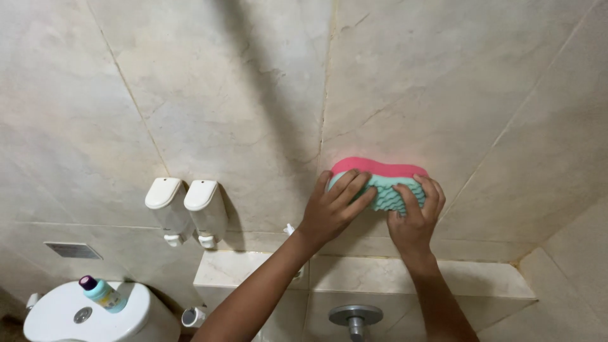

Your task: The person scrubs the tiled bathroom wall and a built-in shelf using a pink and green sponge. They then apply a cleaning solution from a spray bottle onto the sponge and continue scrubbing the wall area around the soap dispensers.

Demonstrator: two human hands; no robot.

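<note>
both hands [373, 212] on sponge [379, 177], bare wall [443, 76] above

Beige marble-tiled wall [253, 95], two white wall dispensers [187, 209], stone ledge [481, 278], white cistern [95, 313]

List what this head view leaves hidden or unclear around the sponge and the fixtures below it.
- Pink and teal wavy sponge: its middle is covered by the left hand and right hand.
- Round metal fitting: cut off by the bottom edge.
- White toilet cistern: cut off by the bottom edge.
</note>
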